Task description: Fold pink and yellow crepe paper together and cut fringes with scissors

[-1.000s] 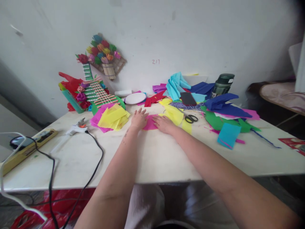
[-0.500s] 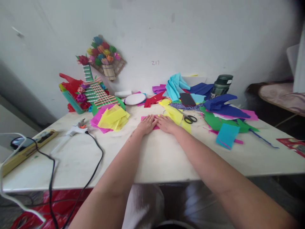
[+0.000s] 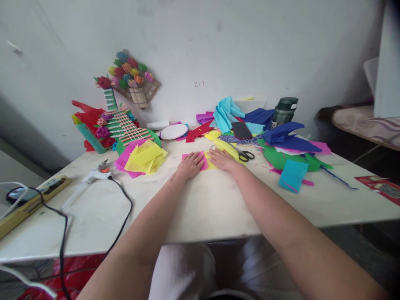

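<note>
My left hand [image 3: 190, 165] lies flat with its fingers stretched out on a piece of pink paper [image 3: 204, 163], which shows around the fingertips. Beside it, my right hand [image 3: 221, 158] is spread flat over a yellow sheet [image 3: 211, 166], a gap now between the two hands. More yellow paper [image 3: 225, 146] lies just beyond the right hand. Scissors with black handles [image 3: 246, 156] rest to the right of that hand, their blades partly on the yellow paper.
A pile of yellow sheets [image 3: 146, 156] over magenta ones lies left. Behind it stands a guitar-shaped craft [image 3: 129, 125] with paper flowers. A glue gun [image 3: 96, 173] and its cord lie front left. Right are blue paper [image 3: 293, 176], green paper [image 3: 273, 156] and a dark bottle [image 3: 284, 111].
My hands have moved apart, the right one shifting off the pink paper onto the yellow. More yellow sheet now shows between them. The whole view has shifted slightly.
</note>
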### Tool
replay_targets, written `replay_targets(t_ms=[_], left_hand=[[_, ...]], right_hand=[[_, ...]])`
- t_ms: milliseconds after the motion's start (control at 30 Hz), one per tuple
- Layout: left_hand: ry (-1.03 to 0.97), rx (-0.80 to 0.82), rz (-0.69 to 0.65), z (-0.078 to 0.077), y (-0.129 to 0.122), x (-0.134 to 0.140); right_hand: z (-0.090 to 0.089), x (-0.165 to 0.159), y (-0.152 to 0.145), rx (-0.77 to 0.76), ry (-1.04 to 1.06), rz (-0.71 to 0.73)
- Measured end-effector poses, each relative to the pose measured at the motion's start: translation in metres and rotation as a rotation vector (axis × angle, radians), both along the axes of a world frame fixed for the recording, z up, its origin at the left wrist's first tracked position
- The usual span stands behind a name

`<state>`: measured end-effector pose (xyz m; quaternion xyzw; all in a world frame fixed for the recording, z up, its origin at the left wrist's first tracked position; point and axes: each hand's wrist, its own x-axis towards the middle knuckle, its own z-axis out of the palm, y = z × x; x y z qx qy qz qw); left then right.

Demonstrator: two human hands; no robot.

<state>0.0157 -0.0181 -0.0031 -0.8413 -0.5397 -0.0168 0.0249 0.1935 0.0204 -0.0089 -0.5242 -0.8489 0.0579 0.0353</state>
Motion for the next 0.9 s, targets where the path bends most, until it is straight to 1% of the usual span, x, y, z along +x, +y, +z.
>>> replay_targets(t_ms=[100,200,300,367,567,667,800,900], left_hand=[[0.0,0.001,0.013,0.0,0.001,0.001],[-0.004,0.004,0.027,-0.001,0.002,0.001],[-0.002,0.002,0.049,-0.003,0.003,0.001],[-0.002,0.004,0.066,-0.004,0.004,0.001],[-0.013,-0.014,0.083,-0.006,0.006,0.001],[-0.011,-0.016,0.084,-0.006,0.006,0.001],[-0.022,-0.023,0.085,-0.005,0.004,0.002],[-0.043,-0.033,0.089,-0.003,0.002,0.002]], right_hand=[[0.001,0.0,-0.001,0.022,0.018,-0.004],[0.004,-0.003,-0.004,0.09,0.063,-0.016],[0.007,-0.007,-0.007,0.144,0.079,0.021],[0.007,-0.01,-0.008,0.142,0.063,0.055],[0.006,-0.016,-0.009,0.152,0.043,0.098],[0.007,-0.017,-0.011,0.099,0.064,0.113],[0.005,-0.015,-0.011,-0.006,0.066,0.082],[0.001,-0.011,-0.008,-0.01,0.037,0.073]])
